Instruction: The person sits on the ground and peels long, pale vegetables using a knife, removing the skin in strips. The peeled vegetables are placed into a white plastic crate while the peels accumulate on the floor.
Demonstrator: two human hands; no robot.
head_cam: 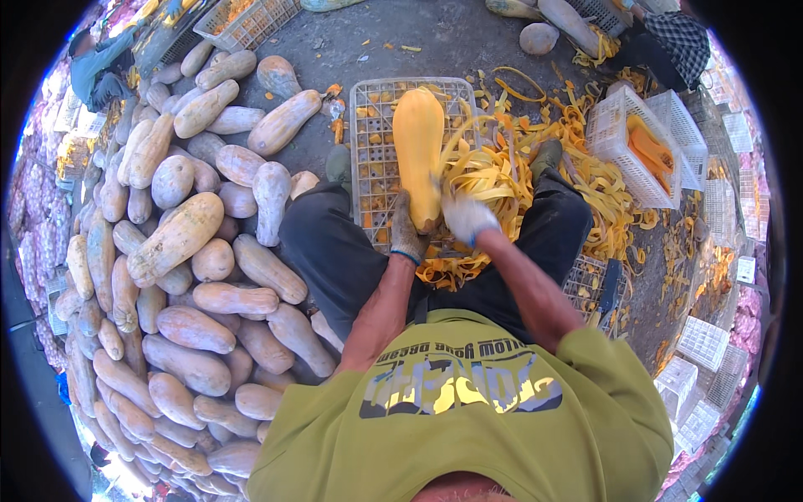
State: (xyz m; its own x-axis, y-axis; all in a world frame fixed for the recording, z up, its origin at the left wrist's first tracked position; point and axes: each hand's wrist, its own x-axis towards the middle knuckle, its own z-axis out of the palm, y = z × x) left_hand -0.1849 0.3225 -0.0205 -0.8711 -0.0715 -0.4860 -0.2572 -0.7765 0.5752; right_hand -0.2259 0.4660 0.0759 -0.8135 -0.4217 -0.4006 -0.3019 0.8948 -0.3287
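Note:
A long squash [419,138], its surface smooth and yellow-orange, lies lengthwise over an upturned or flat plastic crate [376,163] in front of me. My left hand [406,227], in a dirty work glove, grips the squash near its lower end. On the right side of the squash is my right hand [467,216], in a whitish glove and blurred by motion. Its fingers are curled, but whatever it may hold is too blurred to name. Long yellow peel strips [495,182] lie heaped between the crate and my right leg, beside that hand.
Unpeeled squashes [194,326] are piled along my left. White plastic crates [633,147], one holding orange squash pieces [649,150], stand at the right. A low crate [583,285] is by my right thigh. Other people [103,69] sit at the upper left and upper right [677,47].

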